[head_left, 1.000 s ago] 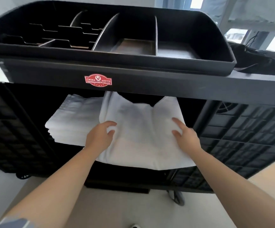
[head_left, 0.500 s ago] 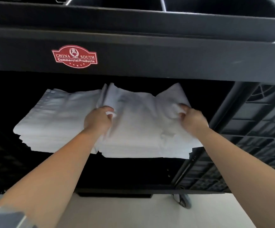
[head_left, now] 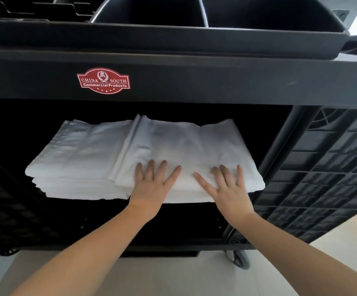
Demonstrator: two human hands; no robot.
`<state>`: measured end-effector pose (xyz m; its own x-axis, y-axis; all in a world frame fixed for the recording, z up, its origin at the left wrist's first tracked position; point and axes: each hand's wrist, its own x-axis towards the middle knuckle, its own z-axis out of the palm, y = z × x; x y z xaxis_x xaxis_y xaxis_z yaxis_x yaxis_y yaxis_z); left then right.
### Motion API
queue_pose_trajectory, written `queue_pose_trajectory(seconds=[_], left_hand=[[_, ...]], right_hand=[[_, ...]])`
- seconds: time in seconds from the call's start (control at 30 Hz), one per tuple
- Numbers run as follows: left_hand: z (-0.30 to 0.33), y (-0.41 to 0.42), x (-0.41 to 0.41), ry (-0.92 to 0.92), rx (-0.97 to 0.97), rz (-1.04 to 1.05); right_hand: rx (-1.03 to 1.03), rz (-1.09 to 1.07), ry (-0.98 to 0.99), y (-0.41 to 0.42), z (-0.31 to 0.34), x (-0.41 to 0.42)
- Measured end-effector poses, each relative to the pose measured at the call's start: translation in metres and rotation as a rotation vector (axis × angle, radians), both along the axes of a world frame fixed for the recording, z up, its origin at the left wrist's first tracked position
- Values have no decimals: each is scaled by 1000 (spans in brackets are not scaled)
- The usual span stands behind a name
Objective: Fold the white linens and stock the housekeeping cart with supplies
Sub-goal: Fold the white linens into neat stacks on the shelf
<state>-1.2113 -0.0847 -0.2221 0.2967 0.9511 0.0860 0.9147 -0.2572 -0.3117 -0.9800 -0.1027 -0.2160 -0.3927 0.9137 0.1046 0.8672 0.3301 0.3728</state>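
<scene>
Half a second ago both hands gripped bunched cloth at the back of the folded white linen (head_left: 186, 150); now they have let go and lie flat on its front part, and the linen has been smoothed out. The left hand (head_left: 152, 184) presses down with fingers straight and spread, thumb angled toward the right. The right hand (head_left: 226, 189) lies just beside it, also spread flat, thumb pointing left, the two thumbs close but apart. The linen sits on the middle shelf of the black housekeeping cart (head_left: 194, 82), toward the shelf's right side, its left edge overlapping a stack of white linens (head_left: 77, 152) that fills the left side. A red label (head_left: 103, 80) is fixed to the cart's top rail, above the stack
</scene>
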Motion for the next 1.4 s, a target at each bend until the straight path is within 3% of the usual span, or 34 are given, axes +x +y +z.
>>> queue_pose_trajectory(seconds=[0.17, 0.33, 0.53, 0.77, 0.83, 0.9, 0.97, 1.07, 1.13, 1.3, 1.4], left_hand=[[26, 20, 3, -116, 117, -38], [0, 1, 16, -146, 4, 89], [23, 23, 11, -238, 179, 80], [5, 10, 13, -225, -80, 115], [20, 19, 13, -365, -46, 27], [35, 36, 13, -578, -93, -52], [44, 55, 12, -598, -235, -70], [34, 76, -5, -349, -316, 93], [21, 81, -24, -340, -262, 234], [8, 76, -31, -369, -192, 322], [2, 70, -28, -397, -183, 301]], right_hand=[[115, -46, 111, 28, 12, 5], [-23, -90, 56, 24, -9, 2], [122, -163, 126, 48, 6, -5], [-123, -159, 165, 25, -6, -5], [-268, -154, 329, 37, 8, -9], [-538, -138, 714, 61, 28, -20], [-685, -66, 984, 82, 38, -41], [-624, 1, 546, 102, 27, -59], [-539, -122, 356, 113, 18, -39], [-358, -386, 179, 129, 16, 20], [-402, -309, 271, 125, 9, -10]])
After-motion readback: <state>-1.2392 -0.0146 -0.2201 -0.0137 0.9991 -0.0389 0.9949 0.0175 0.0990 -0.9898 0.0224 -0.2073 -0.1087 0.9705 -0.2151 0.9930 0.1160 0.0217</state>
